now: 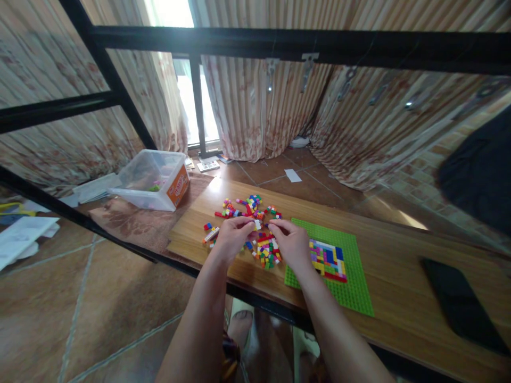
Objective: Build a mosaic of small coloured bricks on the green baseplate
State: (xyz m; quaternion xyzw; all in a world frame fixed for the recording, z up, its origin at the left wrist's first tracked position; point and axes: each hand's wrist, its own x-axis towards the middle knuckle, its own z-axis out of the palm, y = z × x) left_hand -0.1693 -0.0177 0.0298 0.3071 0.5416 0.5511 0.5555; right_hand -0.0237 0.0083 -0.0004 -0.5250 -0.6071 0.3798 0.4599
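Observation:
Loose toy bricks (268, 252) of many colours lie heaped on the wooden bench top. Over the heap, my left hand (231, 236) is closed in a pinch, with a white toy brick (257, 225) at its fingertips. My right hand (293, 243) faces it, thumb and fingers pressed together; whatever they hold is too small to name. Beneath and beside the right hand is a green studded baseplate (355, 266). A block of colourful bricks (329, 258) is fixed on it in a flat, tightly packed patch, partly hidden by my right wrist.
A clear plastic tub (138, 183) with an orange label stands left of the bench top (393, 255). A black phone-like slab (461, 303) lies at the right. Dark metal bars (255, 40) cross ahead, before striped curtains (247, 106). Papers (24, 239) lie at far left.

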